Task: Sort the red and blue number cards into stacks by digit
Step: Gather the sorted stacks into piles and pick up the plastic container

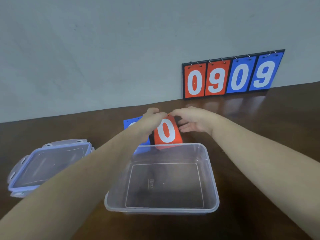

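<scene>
Setting: a dark brown wooden table (pixel 259 135) set against a plain pale grey wall (pixel 103 49).
Tub: a clear plastic tub (pixel 161 210) stands nearest, between the two forearms. Nothing lies in it; a small moulded mark shows on its floor, too small to read.
Lid: a clear lid with a lilac rim and clip tabs (pixel 50 163) lies flat on the table to the left of the tub, apart from it.
Red card: a red card (pixel 167 132) with a white 0 is held tilted up just behind the tub's far rim, its lower edge seen through the tub wall.
Left hand: the left hand (pixel 152 122) grips the red card at its top left, fingers curled round the edge.
Right hand: the right hand (pixel 194 121) pinches the card's top corner with thumb and forefinger; the other fingers hang loosely spread beside it.
Blue card: a blue card (pixel 131 122) lies on the table behind the left hand, mostly hidden, its digit unreadable.
Scoreboard: a black flip scoreboard (pixel 232 75) leans on the wall at the far right, its cards on metal rings, reading red 0, red 9, blue 0, blue 9.
</scene>
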`<state>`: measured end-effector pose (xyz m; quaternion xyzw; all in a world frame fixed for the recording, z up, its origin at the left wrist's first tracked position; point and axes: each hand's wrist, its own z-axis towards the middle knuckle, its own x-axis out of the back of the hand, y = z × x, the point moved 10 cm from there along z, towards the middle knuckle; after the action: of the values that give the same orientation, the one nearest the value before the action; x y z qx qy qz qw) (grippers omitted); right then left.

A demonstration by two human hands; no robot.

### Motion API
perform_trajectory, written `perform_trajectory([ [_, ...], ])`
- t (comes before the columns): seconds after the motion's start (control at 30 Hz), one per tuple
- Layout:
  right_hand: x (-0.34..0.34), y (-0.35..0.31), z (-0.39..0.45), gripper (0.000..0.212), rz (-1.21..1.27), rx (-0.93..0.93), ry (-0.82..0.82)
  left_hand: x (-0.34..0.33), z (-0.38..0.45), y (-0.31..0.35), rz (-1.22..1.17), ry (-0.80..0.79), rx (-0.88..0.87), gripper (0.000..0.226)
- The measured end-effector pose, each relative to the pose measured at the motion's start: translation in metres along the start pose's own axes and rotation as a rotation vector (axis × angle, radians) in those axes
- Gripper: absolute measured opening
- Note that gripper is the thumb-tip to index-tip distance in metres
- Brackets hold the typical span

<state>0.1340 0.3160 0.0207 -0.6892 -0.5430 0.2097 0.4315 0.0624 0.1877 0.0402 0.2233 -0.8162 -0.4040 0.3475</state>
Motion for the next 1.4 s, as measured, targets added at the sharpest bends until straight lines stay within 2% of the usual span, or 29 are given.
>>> perform_trajectory([
  [0.03, -0.003, -0.002, 0.004, 0.036, 0.019, -0.001, -0.005, -0.004, 0.004, -0.004, -0.008, -0.032, 0.029, 0.066],
  [0.1, -0.007, -0.004, 0.01, 0.03, 0.048, -0.015, 0.016, -0.008, 0.009, -0.007, -0.009, -0.059, 0.055, 0.075],
  [0.33, -0.014, 0.008, 0.024, 0.036, 0.099, -0.107, 0.019, -0.008, 0.021, -0.008, -0.093, -0.098, 0.047, 0.066],
  [0.57, -0.029, -0.002, 0.033, 0.027, -0.091, -0.007, 0.057, -0.001, 0.019, -0.01, -0.133, -0.101, 0.027, 0.068],
  [0.67, -0.035, -0.008, 0.03, 0.033, 0.0, 0.057, 0.037, 0.003, 0.016, -0.013, -0.181, -0.08, 0.012, 0.073],
  [0.77, -0.024, -0.009, 0.024, 0.052, 0.118, 0.138, 0.056, 0.013, 0.013, -0.006, -0.203, 0.015, -0.071, 0.095],
  [0.87, -0.015, -0.018, 0.01, 0.045, 0.159, 0.266, -0.011, 0.019, 0.008, 0.008, -0.247, 0.068, -0.201, 0.111],
  [0.93, -0.009, -0.02, -0.003, 0.04, 0.177, 0.334, -0.021, 0.01, 0.002, 0.013, -0.259, 0.04, -0.255, 0.102],
  [1.03, -0.004, -0.017, -0.02, 0.032, 0.241, 0.375, 0.006, -0.005, -0.005, 0.011, -0.142, 0.015, -0.271, 0.067],
  [1.07, -0.006, -0.016, -0.026, 0.028, 0.266, 0.369, 0.001, -0.009, -0.004, 0.008, -0.129, -0.013, -0.251, 0.062],
  [1.2, -0.009, -0.008, -0.038, 0.04, 0.344, 0.261, 0.054, -0.015, -0.01, 0.008, 0.025, -0.102, -0.25, 0.058],
  [1.4, -0.006, -0.007, -0.046, 0.031, 0.263, 0.278, 0.125, -0.018, -0.023, 0.003, 0.256, -0.124, -0.28, 0.057],
])
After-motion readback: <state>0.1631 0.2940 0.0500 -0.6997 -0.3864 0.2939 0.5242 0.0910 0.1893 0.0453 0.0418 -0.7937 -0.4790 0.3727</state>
